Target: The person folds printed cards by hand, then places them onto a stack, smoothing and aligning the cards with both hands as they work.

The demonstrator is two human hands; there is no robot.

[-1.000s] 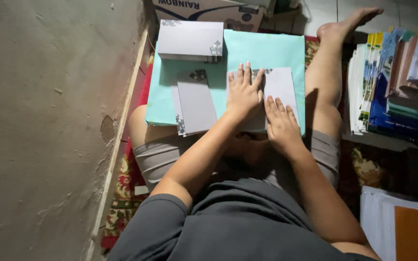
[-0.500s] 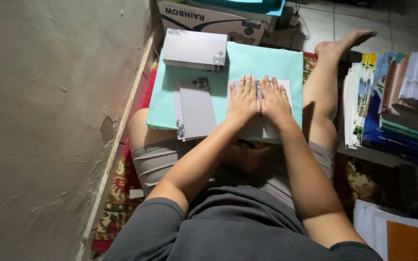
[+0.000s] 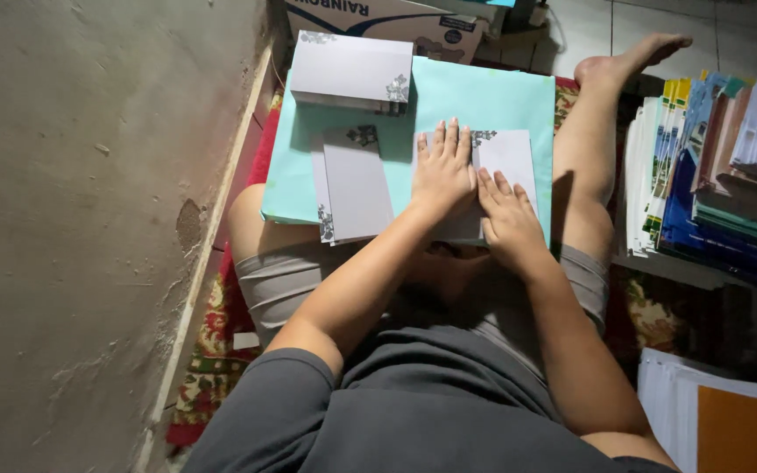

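My left hand (image 3: 442, 175) and right hand (image 3: 508, 219) lie flat, fingers together, pressing the white paper card with a grey floral corner (image 3: 508, 158) against the turquoise paper sheet (image 3: 484, 96) beneath my palms. Uneven pressure could skew it, I judge.

There is a single view, from a camera worn on the person's head. It looks steeply down over their chest and forearms onto the lap, close in. The turquoise sheet (image 3: 492, 101) fills the upper middle, the wall (image 3: 81, 219) runs along the left edge, stacked paper (image 3: 729, 184) along the right.
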